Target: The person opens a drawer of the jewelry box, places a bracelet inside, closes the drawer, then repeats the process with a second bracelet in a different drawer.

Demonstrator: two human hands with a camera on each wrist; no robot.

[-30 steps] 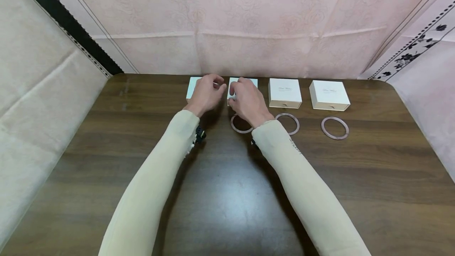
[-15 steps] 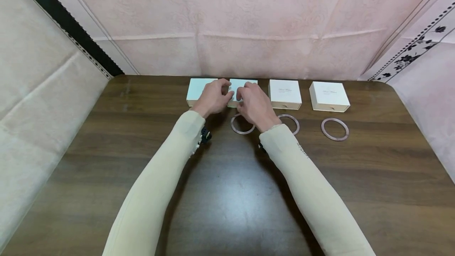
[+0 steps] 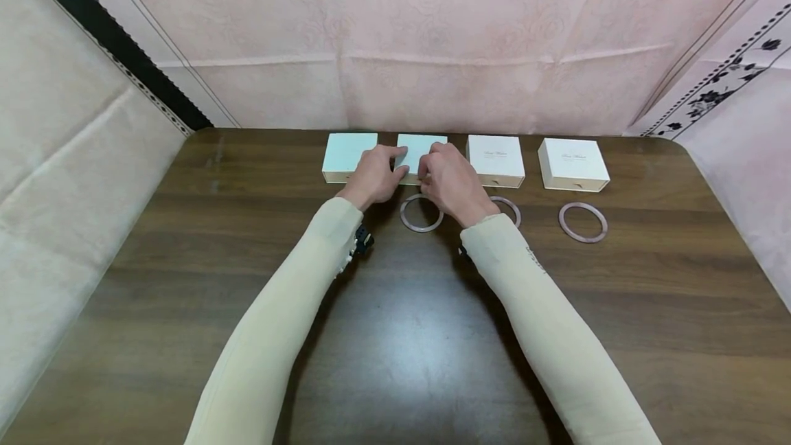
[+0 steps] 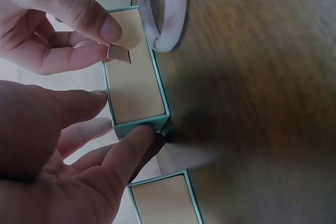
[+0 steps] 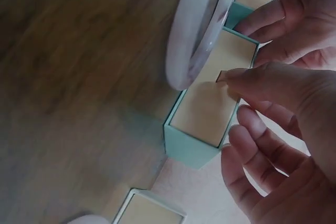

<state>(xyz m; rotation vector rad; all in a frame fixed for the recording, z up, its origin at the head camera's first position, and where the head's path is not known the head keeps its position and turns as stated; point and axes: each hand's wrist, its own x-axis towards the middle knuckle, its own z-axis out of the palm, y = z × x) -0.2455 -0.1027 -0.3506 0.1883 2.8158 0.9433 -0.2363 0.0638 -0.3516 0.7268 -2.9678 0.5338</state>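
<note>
A mint-green jewellery box (image 3: 421, 145), second from the left in the row, stands between both hands. My left hand (image 3: 373, 177) grips its left end, index finger reaching over the top and thumb low on the side. My right hand (image 3: 455, 184) is at the box's front. In the right wrist view its thumb and finger pinch the small pull tab (image 5: 222, 75) on the beige drawer front (image 5: 202, 111). The drawer front (image 4: 134, 85) sits flush in the sleeve in the left wrist view. A pale marbled bangle (image 3: 404, 217) lies just before this box.
Another mint box (image 3: 349, 150) stands to the left. Two white boxes (image 3: 496, 153), (image 3: 573, 160) stand to the right. Two more bangles (image 3: 516, 215), (image 3: 603, 226) lie before the white ones. The brown table (image 3: 383, 335) ends at a pink cloth backdrop (image 3: 432, 40).
Both hands have moved right and slightly nearer. The left hand has gone from over the leftmost box to the second one's left end; the right has come to its front. The boxes look still.
</note>
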